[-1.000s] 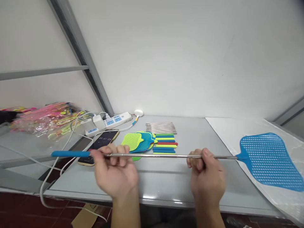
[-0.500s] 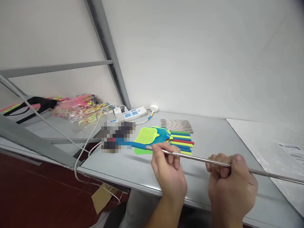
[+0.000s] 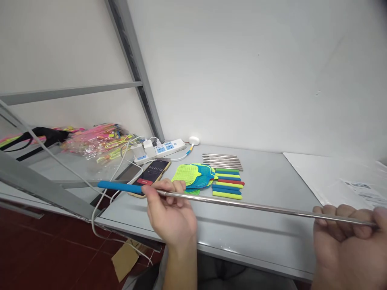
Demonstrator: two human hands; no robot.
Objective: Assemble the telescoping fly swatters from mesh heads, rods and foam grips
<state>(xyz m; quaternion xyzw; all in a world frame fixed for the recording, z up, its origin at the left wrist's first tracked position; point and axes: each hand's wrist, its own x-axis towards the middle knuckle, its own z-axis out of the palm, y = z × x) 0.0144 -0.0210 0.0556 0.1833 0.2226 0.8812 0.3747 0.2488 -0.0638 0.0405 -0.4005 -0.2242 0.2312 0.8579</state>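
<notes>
A thin telescopic metal rod [image 3: 242, 204] with a blue handle [image 3: 121, 187] at its left end lies across my view, above the table. My left hand [image 3: 172, 217] is closed around it, thumb at the joint between handle and metal. Far to the right, my right hand [image 3: 347, 241] grips the other end, partly cut off by the frame edge. Behind the rod, fly swatter heads [image 3: 186, 175] in yellow-green, blue and green lie stacked. Several coloured handles [image 3: 228, 189] form a row beside them, and a row of short metal rods [image 3: 222, 162] rests further back.
A phone [image 3: 155, 171] showing a timer lies left of the swatter heads. Behind it are a white power strip [image 3: 169, 148] and loose cables. Bagged colourful items [image 3: 96, 141] sit beyond the metal frame [image 3: 146, 100]. A white sheet [image 3: 317, 173] covers the right side.
My hands have moved apart along the rod, the left one leftward and the right one rightward. The blue handle has shifted left with my left hand.
</notes>
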